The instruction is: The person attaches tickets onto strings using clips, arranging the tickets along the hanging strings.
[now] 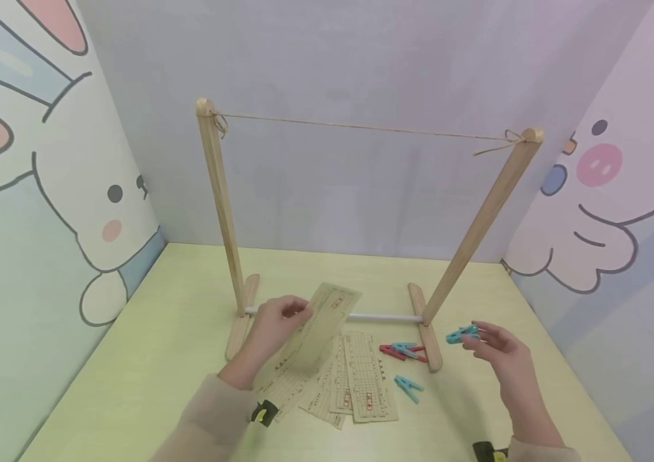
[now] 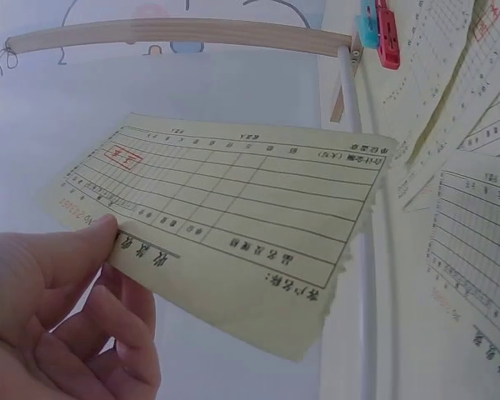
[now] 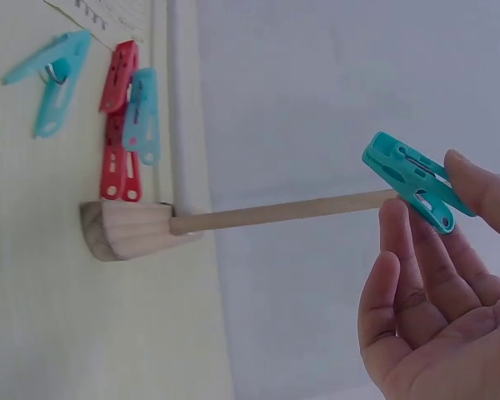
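Observation:
My left hand [image 1: 275, 330] pinches a thin printed receipt slip [image 2: 233, 208] by one long edge, between thumb and fingers. The slip is raised and tilted above the table, with a red stamp near one end. Out to the right, my right hand [image 1: 502, 356] pinches a teal clothespin [image 3: 412, 179] near its handle end; its clamping end points left in the head view. Several more receipt slips [image 1: 368, 378] lie fanned out and overlapping on the table below the left hand. Right of them are a loose blue clothespin [image 1: 409, 387] and a small pile with a red clothespin [image 1: 390, 351].
A wooden stand rises behind the hands, with a left post [image 1: 223, 212], a right post [image 1: 479, 228] and a thin string [image 1: 355, 126] tied between their tops. A white rod [image 1: 387, 317] joins its feet. Walls with cartoon animals enclose the pale yellow table [image 1: 130, 359].

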Available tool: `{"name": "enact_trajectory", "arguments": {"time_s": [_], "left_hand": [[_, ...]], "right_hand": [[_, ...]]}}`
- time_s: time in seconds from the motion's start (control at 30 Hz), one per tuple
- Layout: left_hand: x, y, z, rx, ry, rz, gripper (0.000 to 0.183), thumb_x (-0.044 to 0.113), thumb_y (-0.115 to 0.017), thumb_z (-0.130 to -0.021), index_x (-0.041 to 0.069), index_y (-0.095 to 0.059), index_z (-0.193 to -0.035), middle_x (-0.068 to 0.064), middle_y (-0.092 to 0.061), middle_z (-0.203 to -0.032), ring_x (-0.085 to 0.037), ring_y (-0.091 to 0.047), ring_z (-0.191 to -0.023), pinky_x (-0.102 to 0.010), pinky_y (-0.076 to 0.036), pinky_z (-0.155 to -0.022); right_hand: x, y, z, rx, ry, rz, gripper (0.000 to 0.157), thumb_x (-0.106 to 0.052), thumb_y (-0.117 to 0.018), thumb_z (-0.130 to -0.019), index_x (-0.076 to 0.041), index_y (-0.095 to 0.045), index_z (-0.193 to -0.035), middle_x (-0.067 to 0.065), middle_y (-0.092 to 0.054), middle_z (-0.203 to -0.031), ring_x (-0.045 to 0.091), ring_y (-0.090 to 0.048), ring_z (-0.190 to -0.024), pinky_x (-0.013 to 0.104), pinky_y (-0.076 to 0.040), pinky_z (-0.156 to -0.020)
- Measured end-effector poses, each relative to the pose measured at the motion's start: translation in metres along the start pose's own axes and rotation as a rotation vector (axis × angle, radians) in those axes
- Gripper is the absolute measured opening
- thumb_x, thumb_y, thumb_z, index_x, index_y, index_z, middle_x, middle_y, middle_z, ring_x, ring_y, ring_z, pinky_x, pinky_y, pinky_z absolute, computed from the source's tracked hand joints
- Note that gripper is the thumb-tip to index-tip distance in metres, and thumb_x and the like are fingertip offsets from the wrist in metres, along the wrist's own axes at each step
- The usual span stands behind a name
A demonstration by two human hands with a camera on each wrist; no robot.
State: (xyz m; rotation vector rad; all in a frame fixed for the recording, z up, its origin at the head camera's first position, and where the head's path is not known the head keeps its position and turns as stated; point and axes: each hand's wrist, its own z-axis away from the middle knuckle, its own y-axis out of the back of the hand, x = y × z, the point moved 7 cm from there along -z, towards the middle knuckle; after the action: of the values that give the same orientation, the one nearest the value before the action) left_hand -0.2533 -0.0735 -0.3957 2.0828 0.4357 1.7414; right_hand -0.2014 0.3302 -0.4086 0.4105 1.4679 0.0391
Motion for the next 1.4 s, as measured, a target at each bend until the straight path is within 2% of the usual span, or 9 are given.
{"name": "enact_trajectory", "arguments": {"time_s": [0.23, 0.33, 0.47, 0.6, 0.93, 1.2, 1.4], "left_hand": [[0.038, 0.004, -0.012, 0.001, -0.08, 0.028, 0.016, 0.018, -0.07, -0.092, 0.008, -0.073, -0.104, -0.004, -0.075, -0.095, -0.014, -0.065, -0.084, -0.024, -0.056, -0.066], [0.052, 0.004, -0.016, -0.01, -0.101, 0.086, 0.015, 0.018, -0.069, -0.093, 0.009, -0.073, -0.104, -0.003, -0.075, -0.094, -0.013, -0.064, -0.082, -0.023, -0.055, -0.061], [0.073, 0.001, -0.023, -0.036, -0.169, 0.159, 0.016, 0.019, -0.068, -0.094, 0.008, -0.073, -0.104, -0.005, -0.074, -0.093, -0.012, -0.063, -0.079, -0.023, -0.054, -0.056], [0.095, -0.001, -0.029, -0.058, -0.24, 0.197, 0.017, 0.019, -0.067, -0.095, 0.007, -0.073, -0.105, -0.006, -0.074, -0.093, -0.012, -0.063, -0.078, -0.023, -0.053, -0.056], [0.143, -0.001, -0.043, -0.051, -0.334, 0.202, 0.017, 0.019, -0.068, -0.094, 0.007, -0.074, -0.105, -0.005, -0.075, -0.094, -0.012, -0.064, -0.082, -0.023, -0.052, -0.064], [0.162, -0.009, -0.055, -0.106, -0.306, 0.326, 0.018, 0.018, -0.067, -0.095, 0.006, -0.073, -0.107, -0.01, -0.073, -0.095, -0.009, -0.059, -0.074, -0.026, -0.051, -0.053], [0.174, -0.019, -0.065, -0.136, -0.272, 0.337, 0.02, 0.022, -0.068, -0.095, 0.008, -0.073, -0.108, -0.008, -0.074, -0.097, -0.006, -0.06, -0.076, -0.025, -0.051, -0.054]], "right_hand": [[-0.048, 0.02, -0.008, -0.055, 0.177, -0.148, 0.029, -0.005, -0.068, -0.092, -0.03, -0.068, -0.107, -0.021, -0.073, -0.091, -0.002, -0.069, -0.079, 0.013, -0.051, -0.071], [-0.068, 0.026, -0.011, -0.086, 0.232, -0.214, 0.03, 0.0, -0.066, -0.093, -0.028, -0.07, -0.105, -0.017, -0.074, -0.089, 0.0, -0.07, -0.077, 0.013, -0.052, -0.07], [-0.096, 0.034, -0.014, -0.111, 0.285, -0.256, 0.029, 0.003, -0.065, -0.092, -0.023, -0.072, -0.104, -0.013, -0.075, -0.088, 0.002, -0.071, -0.075, 0.013, -0.053, -0.067], [-0.125, 0.043, -0.017, -0.12, 0.333, -0.268, 0.027, 0.004, -0.066, -0.091, -0.019, -0.072, -0.104, -0.011, -0.076, -0.087, 0.003, -0.071, -0.074, 0.013, -0.053, -0.066], [-0.185, 0.056, -0.02, -0.099, 0.424, -0.342, 0.026, 0.008, -0.065, -0.09, -0.009, -0.073, -0.107, -0.004, -0.077, -0.085, 0.007, -0.073, -0.073, 0.015, -0.055, -0.066], [-0.223, 0.063, -0.023, -0.054, 0.484, -0.283, 0.026, 0.005, -0.069, -0.087, -0.009, -0.071, -0.109, -0.005, -0.077, -0.085, 0.005, -0.072, -0.074, 0.013, -0.053, -0.064], [-0.248, 0.071, -0.027, -0.043, 0.521, -0.328, 0.023, 0.007, -0.07, -0.086, -0.006, -0.072, -0.105, -0.002, -0.077, -0.085, 0.007, -0.073, -0.072, 0.013, -0.054, -0.062]]}}
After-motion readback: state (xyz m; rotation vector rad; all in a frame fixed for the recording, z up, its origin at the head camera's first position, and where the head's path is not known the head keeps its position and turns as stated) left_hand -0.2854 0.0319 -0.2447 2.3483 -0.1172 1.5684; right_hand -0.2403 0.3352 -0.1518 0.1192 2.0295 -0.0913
